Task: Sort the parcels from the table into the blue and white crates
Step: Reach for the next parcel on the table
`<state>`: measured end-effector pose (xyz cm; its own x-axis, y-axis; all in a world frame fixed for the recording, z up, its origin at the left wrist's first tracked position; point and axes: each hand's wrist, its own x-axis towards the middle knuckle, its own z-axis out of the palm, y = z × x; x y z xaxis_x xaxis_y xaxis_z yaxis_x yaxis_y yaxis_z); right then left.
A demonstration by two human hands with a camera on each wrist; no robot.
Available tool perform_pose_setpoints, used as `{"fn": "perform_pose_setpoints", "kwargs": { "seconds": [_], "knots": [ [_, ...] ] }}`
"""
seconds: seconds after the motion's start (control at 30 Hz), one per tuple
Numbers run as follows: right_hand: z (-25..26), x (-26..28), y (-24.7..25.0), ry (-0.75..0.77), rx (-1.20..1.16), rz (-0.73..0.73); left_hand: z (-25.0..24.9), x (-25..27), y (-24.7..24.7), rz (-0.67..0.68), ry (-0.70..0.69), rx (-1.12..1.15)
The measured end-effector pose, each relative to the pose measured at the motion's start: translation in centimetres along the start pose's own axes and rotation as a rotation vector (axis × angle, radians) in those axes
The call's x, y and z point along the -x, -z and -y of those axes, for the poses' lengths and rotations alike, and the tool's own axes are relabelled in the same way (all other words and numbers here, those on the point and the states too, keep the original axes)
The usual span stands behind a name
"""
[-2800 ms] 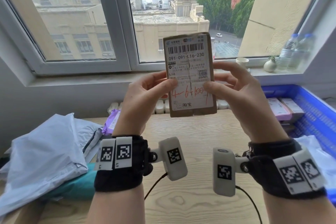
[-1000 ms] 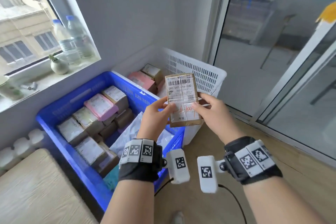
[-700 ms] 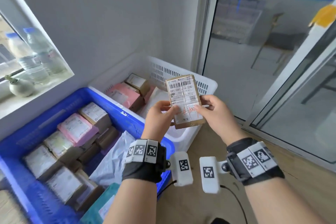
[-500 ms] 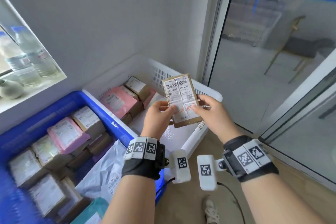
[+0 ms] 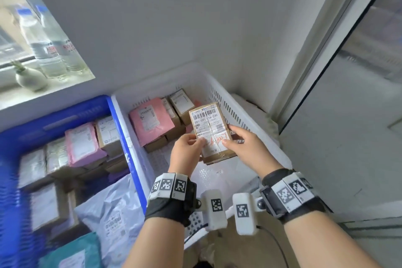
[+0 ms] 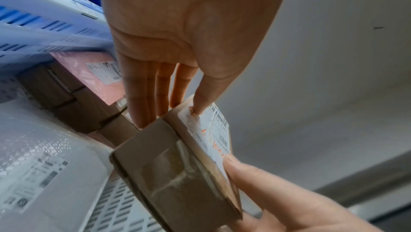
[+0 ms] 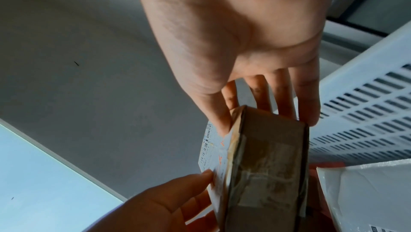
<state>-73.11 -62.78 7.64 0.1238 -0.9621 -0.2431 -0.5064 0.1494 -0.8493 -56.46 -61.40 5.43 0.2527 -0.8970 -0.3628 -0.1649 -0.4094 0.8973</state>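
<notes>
Small brown cardboard parcel (image 5: pixel 212 130), white label with red scrawl, taped ends, pinched between left hand (image 5: pixel 186 153) and right hand (image 5: pixel 245 148) over the white crate (image 5: pixel 256 119); bare crate floor at 6 o'clock.

— Which colours are seen on the held parcel (image 5: pixel 212 130)?
— Brown card, a white label with black barcode stripes and orange-red handwriting.
— And in the white crate (image 5: pixel 250 113), slotted along its walls?
— A pink parcel (image 5: pixel 151 122) is seen at its far left corner; the blue crate (image 5: pixel 65 113) alongside is filled with pink, brown and teal parcels.
</notes>
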Motion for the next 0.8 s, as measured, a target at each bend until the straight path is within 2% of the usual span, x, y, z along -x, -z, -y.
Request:
{"fn": "perform_pose_setpoints", "kwargs": {
  "seconds": [0.23, 0.43, 0.63, 0.8],
  "knots": [
    [0.2, -8.1, -2.8, -0.019, 0.025, 0.113, 0.3, -6.1, 1.8, -0.08, 0.048, 0.008],
    [-0.6, -15.1, -5.1, -0.061, -0.017, 0.12, 0.1, -11.3, 2.5, -0.104, 0.061, -0.013],
    [-0.7, -22.1, -7.2, -0.064, -0.012, 0.192, 0.6, -16.5, 2.7, -0.121, 0.057, -0.154],
    [-0.3, -27.6, -9.1, -0.03, 0.058, 0.31, 2.1, -21.9, 3.1, -0.117, 0.118, -0.349]
  ]
}}
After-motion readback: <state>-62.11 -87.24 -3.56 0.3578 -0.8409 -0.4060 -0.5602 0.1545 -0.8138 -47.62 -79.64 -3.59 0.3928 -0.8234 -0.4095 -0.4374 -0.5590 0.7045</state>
